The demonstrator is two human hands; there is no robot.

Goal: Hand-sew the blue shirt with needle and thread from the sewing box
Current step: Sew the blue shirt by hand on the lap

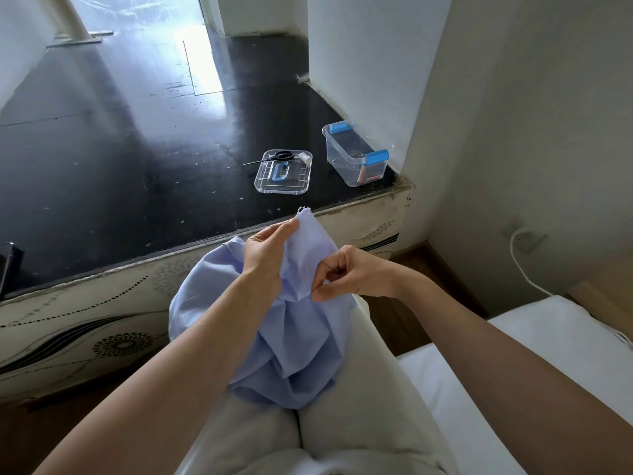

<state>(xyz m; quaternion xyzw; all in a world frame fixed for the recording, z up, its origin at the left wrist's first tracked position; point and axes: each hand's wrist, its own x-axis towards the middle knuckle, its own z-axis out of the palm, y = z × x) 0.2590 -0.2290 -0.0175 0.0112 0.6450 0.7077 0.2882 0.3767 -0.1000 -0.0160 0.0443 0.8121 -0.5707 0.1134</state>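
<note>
The light blue shirt (pixel 294 341) lies bunched on my lap over pale trousers. My left hand (pixel 265 253) grips a raised fold of it, thumb along the cloth near a frayed corner (pixel 304 210). My right hand (pixel 349 272) has curled fingers and pinches at the fabric's edge; any needle or thread there is too fine to make out. On the dark table ahead stands the clear sewing box (pixel 356 156) with blue latches, lid off. Its lid (pixel 283 173) lies flat to the left, carrying black scissors (pixel 277 156) and a white thread spool (pixel 305 158).
The dark glossy table (pixel 137 166) has a cream patterned side panel facing my knees. White walls rise at the right, a white cable (pixel 524 269) hangs from a socket, and a white cushion (pixel 513 371) lies beside my right leg. A dark object sits at the table's left edge.
</note>
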